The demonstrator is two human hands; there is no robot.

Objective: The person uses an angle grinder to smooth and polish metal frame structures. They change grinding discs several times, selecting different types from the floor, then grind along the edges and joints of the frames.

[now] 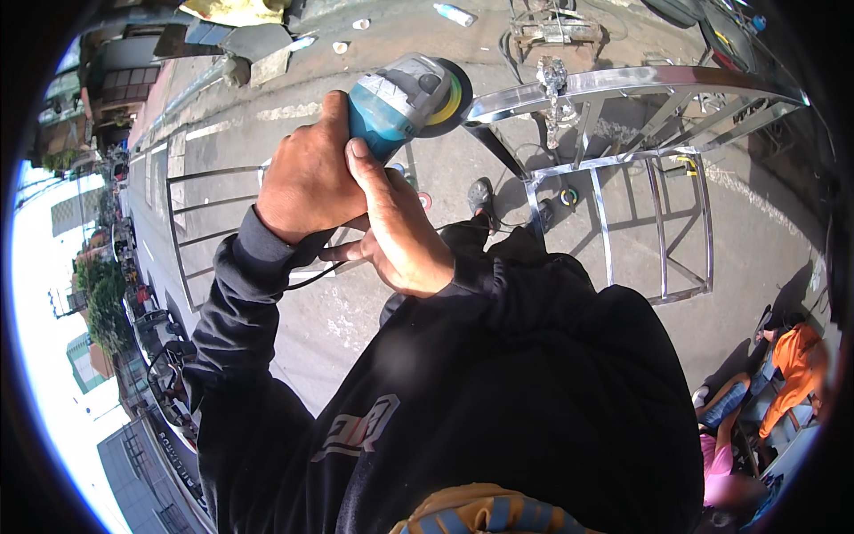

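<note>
Teal-and-grey handheld angle grinder with a round disc is up in both hands, above grey pavement. Left hand: fingers curled closed around the grinder's casing, thumb raised along its side. Right hand: just below the grinder head, partly closed about the rear of its body, thumb laid alongside; exact finger contact there hidden. Shiny curved metal tube frame lies right of the grinder, its near end just beside the disc; contact cannot be told. Rectangular silver metal frame stands lower right of the grinder; dark barred metal frame, lower left. Clear plastic bottle lies beyond the grinder, upper right.
</note>
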